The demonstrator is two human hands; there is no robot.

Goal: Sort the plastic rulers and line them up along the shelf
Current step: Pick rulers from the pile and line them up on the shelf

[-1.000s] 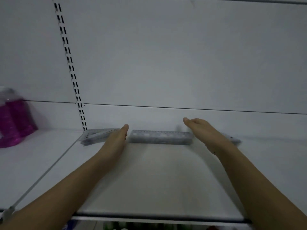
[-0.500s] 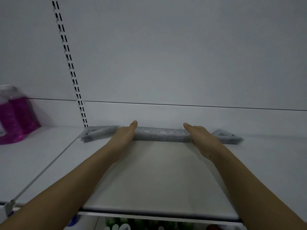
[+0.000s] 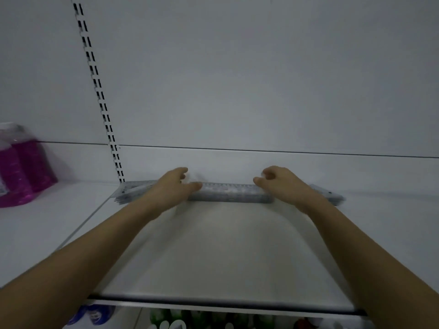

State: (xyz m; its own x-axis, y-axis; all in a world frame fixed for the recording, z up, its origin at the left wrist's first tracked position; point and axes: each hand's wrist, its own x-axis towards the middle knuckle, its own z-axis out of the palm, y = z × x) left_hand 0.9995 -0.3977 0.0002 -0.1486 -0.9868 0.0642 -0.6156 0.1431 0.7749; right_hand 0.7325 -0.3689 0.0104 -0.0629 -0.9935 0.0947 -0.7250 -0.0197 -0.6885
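The ruler stack runs 9-to-3 between the left hand and right hand, both loosely curled at its ends, grip unclear

The shelf is plain white, greying toward its back edge, with a dark line along its front edge. The rulers along the back edge are clear grey plastic with fine dark tick marks. The back panel is pale grey-white, crossed by a thin dark seam, and the upright strip carries paired black slots. Near the left edge, the bottles are vivid magenta under clear wrap.
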